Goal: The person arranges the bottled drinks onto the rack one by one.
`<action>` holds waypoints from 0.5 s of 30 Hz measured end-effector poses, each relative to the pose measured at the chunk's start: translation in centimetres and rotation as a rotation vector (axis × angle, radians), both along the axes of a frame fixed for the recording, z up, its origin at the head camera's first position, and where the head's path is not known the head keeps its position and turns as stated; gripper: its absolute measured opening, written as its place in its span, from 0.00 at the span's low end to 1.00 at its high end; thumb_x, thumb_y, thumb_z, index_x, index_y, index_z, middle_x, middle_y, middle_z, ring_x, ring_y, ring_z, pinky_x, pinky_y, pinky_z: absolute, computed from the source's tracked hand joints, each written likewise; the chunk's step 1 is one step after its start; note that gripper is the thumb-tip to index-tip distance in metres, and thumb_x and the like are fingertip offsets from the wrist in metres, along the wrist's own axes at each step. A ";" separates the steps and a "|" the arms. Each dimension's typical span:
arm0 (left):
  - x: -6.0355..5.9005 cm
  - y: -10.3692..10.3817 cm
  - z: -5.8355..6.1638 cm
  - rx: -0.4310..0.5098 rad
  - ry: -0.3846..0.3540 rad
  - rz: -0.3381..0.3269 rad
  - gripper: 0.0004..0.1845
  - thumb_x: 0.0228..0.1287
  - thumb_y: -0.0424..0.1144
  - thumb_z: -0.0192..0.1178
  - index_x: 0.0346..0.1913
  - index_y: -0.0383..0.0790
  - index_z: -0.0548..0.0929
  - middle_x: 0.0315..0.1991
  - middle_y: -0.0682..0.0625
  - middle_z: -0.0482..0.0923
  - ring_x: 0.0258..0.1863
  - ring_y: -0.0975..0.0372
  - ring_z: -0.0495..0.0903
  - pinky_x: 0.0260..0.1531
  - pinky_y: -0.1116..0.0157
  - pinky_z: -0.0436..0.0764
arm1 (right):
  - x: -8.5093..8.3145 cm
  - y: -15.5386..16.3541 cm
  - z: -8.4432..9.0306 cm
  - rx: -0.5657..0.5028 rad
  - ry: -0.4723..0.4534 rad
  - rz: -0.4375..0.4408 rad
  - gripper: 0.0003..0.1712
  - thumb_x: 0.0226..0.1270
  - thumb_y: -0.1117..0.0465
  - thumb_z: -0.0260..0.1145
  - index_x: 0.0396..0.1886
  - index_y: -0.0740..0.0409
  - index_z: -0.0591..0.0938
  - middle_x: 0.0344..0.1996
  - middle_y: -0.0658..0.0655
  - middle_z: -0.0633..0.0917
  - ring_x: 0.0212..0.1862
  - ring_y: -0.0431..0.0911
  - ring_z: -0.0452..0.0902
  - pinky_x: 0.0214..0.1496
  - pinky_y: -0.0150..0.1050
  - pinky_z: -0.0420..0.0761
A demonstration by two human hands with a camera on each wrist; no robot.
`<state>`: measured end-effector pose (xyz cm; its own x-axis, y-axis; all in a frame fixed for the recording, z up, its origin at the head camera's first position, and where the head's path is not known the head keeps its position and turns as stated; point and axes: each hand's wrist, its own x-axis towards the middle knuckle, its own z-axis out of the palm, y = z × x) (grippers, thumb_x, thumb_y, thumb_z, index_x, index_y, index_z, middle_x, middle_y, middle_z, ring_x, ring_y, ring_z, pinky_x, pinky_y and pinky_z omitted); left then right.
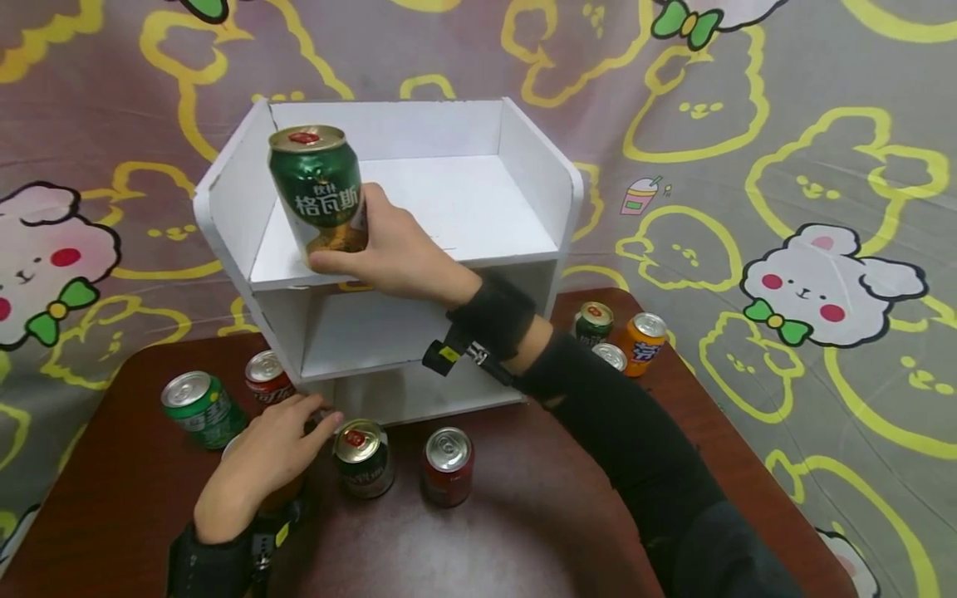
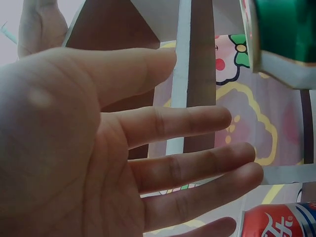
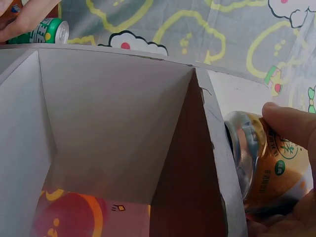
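My right hand (image 1: 389, 249) grips a green can (image 1: 317, 195) with gold lettering, tilted slightly, at the front left edge of the top tier of a white shelf unit (image 1: 478, 208). The right wrist view shows that can (image 3: 266, 168) from its base, against the shelf's side wall (image 3: 123, 123). My left hand (image 1: 277, 444) lies low over the table (image 1: 523, 531) with fingers straight, covering a can whose rim just shows. Its open palm (image 2: 148, 163) fills the left wrist view and holds nothing. A dark green can (image 1: 364, 457) stands just right of its fingertips.
On the table stand a red can (image 1: 447, 465), a light green can (image 1: 202, 407) and another red can (image 1: 267, 375) by the shelf's left foot. An orange can (image 1: 645, 342) and two more stand at the right. A cartoon-print cloth hangs behind.
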<state>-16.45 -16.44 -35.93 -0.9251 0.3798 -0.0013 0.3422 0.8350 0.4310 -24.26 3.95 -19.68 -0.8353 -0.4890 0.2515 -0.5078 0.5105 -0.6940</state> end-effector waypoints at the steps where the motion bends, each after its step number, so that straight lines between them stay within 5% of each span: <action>1: 0.0 0.0 0.0 0.001 0.000 -0.001 0.29 0.70 0.58 0.48 0.54 0.33 0.77 0.50 0.36 0.76 0.45 0.45 0.78 0.40 0.46 0.76 | 0.0 -0.1 0.0 0.003 0.003 0.000 0.43 0.58 0.48 0.70 0.64 0.57 0.57 0.54 0.51 0.71 0.51 0.38 0.70 0.48 0.28 0.71; 15: 0.0 -0.2 -0.2 0.009 -0.003 -0.019 0.27 0.70 0.55 0.50 0.54 0.34 0.77 0.49 0.38 0.77 0.44 0.47 0.78 0.38 0.47 0.76 | -0.2 -1.7 0.2 0.015 -0.016 0.002 0.43 0.60 0.48 0.68 0.65 0.58 0.55 0.54 0.51 0.70 0.52 0.38 0.70 0.48 0.27 0.70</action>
<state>-16.50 -16.64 -36.10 -0.9177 0.3973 -0.0008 0.3565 0.8245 0.4395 -24.49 2.21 -19.45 -0.8379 -0.4946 0.2310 -0.4981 0.5194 -0.6944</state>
